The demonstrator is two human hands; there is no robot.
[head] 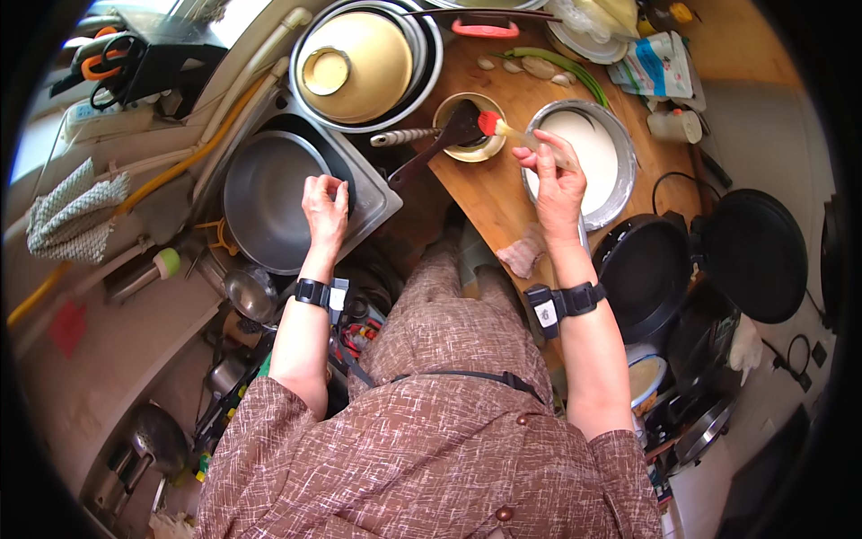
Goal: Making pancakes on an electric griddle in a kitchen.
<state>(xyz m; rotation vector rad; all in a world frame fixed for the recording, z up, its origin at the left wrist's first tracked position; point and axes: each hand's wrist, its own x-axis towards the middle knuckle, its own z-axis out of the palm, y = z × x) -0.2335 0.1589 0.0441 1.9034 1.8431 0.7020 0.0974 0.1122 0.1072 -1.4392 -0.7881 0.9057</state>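
My right hand grips the handle of a basting brush; its red bristles sit at the right rim of a yellow enamel bowl. Under that hand stands a metal pot of white liquid. A dark spatula lies across the bowl, beside a patterned handle. My left hand is at the right rim of a grey pan on the stove, fingers curled; whether it pinches the rim or anything else cannot be told.
A lidded stack of basins stands behind the stove. Garlic and green onion lie on the wooden table, with a crumpled cloth near its edge. At right is an open electric griddle. A yellow hose runs along the left.
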